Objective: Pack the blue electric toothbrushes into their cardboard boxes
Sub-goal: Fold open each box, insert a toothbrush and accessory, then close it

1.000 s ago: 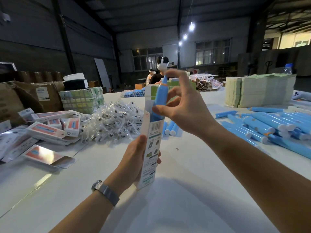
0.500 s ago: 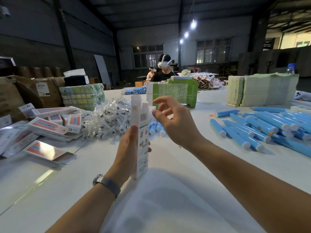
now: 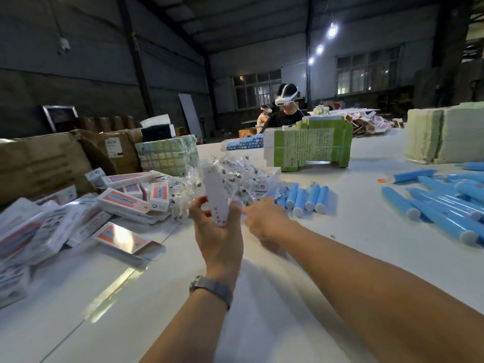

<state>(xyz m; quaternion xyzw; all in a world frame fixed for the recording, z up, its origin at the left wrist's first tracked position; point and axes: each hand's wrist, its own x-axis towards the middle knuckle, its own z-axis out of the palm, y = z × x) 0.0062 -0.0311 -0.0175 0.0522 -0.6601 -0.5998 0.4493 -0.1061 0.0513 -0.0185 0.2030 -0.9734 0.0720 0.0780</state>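
The narrow white cardboard box (image 3: 215, 203) was gripped upright by the left hand (image 3: 218, 237), the loose-fingered, empty right hand (image 3: 264, 221) being best sent for 1 clear plastic-wrapped brush head (image 3: 235, 179).

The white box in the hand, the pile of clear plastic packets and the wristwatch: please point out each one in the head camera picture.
white box (image 3: 215, 195), head view, on its blank upper face.
pile of clear plastic packets (image 3: 243, 176), head view, near its middle.
wristwatch (image 3: 212, 288), head view, on the band.
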